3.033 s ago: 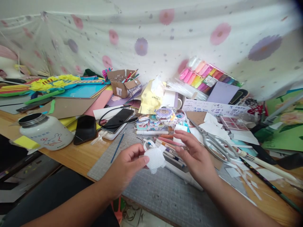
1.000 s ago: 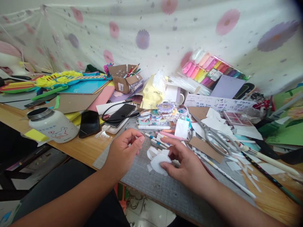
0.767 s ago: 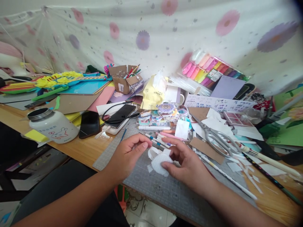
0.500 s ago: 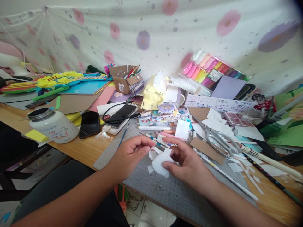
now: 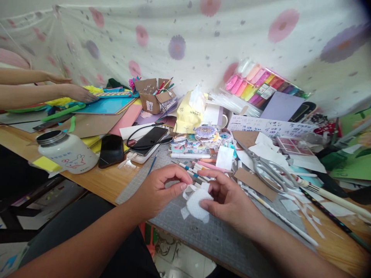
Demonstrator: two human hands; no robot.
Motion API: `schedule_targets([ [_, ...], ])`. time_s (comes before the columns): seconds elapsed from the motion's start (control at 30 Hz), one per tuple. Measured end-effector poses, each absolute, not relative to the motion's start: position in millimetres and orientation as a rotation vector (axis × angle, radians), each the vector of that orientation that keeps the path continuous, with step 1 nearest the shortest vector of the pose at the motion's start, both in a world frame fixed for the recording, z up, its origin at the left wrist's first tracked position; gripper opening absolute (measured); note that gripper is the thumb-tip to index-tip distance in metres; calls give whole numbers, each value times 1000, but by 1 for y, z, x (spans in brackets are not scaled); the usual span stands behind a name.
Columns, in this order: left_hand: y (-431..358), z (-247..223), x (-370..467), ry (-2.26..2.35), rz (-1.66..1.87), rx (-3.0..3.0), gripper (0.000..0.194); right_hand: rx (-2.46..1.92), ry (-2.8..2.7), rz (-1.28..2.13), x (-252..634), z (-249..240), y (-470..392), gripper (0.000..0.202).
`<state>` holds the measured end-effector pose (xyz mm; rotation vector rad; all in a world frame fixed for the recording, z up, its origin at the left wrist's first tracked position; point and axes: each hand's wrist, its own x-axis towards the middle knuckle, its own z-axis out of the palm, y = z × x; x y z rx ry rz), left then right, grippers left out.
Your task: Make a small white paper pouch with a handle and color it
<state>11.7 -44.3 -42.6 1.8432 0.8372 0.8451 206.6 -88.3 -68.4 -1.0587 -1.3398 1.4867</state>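
Note:
My right hand (image 5: pixel 232 199) grips a small white, rounded, quilted-looking pad (image 5: pixel 197 206) between thumb and fingers, over the grey cutting mat (image 5: pixel 176 218). Short white tabs stick out from the pad's edge. On its upper left a narrow white strip (image 5: pixel 189 189) curls up toward my left hand (image 5: pixel 162 189). The thumb and forefinger of that hand are pinched together at the strip. Exactly how the fingertips hold it is hard to see. Just beyond my hands lie several pens (image 5: pixel 188 167) and a white paper piece (image 5: pixel 225 157).
Large scissors (image 5: pixel 266 170) and paper scraps lie to the right. On the left stand a wide-mouthed white jar (image 5: pixel 68 152) and a black phone (image 5: pixel 111 151). Behind are a stack of paper cutouts (image 5: pixel 191 143) and a pencil box (image 5: pixel 153 100). Another person's hands (image 5: pixel 77 92) reach in at far left.
Another person's arms have come in from the left over the colourful craft pieces. The white strip's loop looks flatter beside my left fingertips. My right hand still holds the pad.

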Motion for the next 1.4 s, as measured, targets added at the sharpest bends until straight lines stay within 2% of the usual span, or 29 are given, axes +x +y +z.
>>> schedule_targets([
  [0.17, -48, -44, 11, 833, 919, 1721, 13, -1051, -1294, 1519, 206, -68, -89, 55],
  [0.5, -42, -44, 2, 896, 1312, 1215, 23, -1025, -1171, 1497, 206, -67, -85, 52],
  [0.67, -52, -47, 2, 1010, 1142, 1531, 31, -1006, -1074, 1481, 208, -65, -83, 52],
  [0.73, -56, -49, 6, 1129, 1062, 1701, 21, -1011, -1084, 1457, 208, -65, -83, 51],
  [0.83, -62, -49, 12, 1155, 1133, 2028, 5, -1033, -1132, 1413, 207, -65, -84, 49],
  [1.0, -67, -46, 24, 1031, 1244, 2559, 19, -1052, -1233, 1359, 204, -68, -85, 47],
  [1.4, -67, -46, 37, 1110, 1143, 2767, 18, -1224, -1454, 1073, 198, -73, -91, 48],
])
